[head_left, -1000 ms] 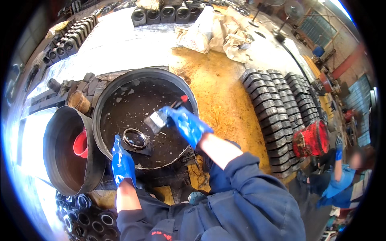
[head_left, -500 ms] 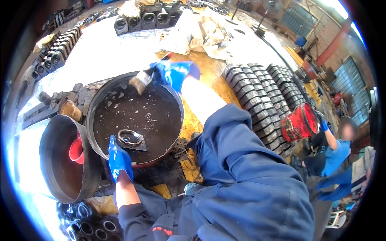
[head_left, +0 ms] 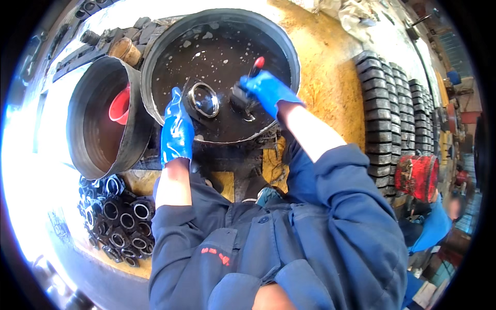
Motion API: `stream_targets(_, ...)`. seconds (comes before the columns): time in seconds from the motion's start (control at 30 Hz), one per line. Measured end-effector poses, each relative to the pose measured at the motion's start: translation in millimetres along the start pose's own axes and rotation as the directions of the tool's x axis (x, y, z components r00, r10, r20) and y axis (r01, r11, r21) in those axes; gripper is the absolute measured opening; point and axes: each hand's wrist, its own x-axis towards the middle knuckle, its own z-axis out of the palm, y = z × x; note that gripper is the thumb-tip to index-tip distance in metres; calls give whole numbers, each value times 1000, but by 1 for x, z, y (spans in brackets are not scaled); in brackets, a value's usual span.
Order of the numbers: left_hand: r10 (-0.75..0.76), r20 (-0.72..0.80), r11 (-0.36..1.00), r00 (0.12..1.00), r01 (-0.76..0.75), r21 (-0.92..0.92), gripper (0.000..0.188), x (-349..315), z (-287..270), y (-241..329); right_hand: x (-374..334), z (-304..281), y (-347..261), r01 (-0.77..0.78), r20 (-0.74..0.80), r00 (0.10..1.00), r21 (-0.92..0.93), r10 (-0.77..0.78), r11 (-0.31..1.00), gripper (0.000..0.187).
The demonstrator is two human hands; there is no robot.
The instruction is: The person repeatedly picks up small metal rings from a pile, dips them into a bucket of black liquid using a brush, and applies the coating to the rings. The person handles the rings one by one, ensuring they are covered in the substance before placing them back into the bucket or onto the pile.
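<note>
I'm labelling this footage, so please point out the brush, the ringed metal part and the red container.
Brush [head_left: 238, 98]: head view, on its dark head.
Ringed metal part [head_left: 193, 101]: head view, on its ring's left rim.
Red container [head_left: 122, 103]: head view, on its body.

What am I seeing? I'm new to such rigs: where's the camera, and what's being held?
No machine: a person in a navy jacket works by hand. A fisheye camera on their head looks down, bending straight edges. The blue-gloved left hand holds a dark metal plate with a shiny round ring over a large round dark metal tub of brown liquid. The blue-gloved right hand grips a dark brush with a red-tipped handle beside the plate. At left, a grey metal bucket contains a red vessel; lower in view lie black parts with round openings.
</note>
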Motion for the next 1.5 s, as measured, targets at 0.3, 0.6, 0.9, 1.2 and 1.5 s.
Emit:
stream_targets(0.3, -127, 23, 976, 992, 129, -176, 55, 35, 1, -16, 29, 38, -21, 110, 242, 951, 315, -192, 943, 31)
stream_targets(0.6, -87, -127, 958, 988, 48, -284, 67, 68, 3, -28, 34, 7, 21, 17, -77, 997, 564, 32, 825, 31)
stream_targets(0.9, -136, 111, 871, 985, 172, -460, 83, 106, -3, -40, 79, 15, 135, -238, -27, 949, 591, 314, 771, 28)
stream_targets(1.2, -171, -226, 902, 959, 60, -427, 60, 58, 6, -19, 49, 37, 45, 90, 63, 986, 566, -152, 820, 31)
stream_targets(1.5, -343, -261, 794, 902, 129, -594, 57, 67, 1, -14, 26, 37, 53, 155, 126, 973, 274, -195, 949, 30)
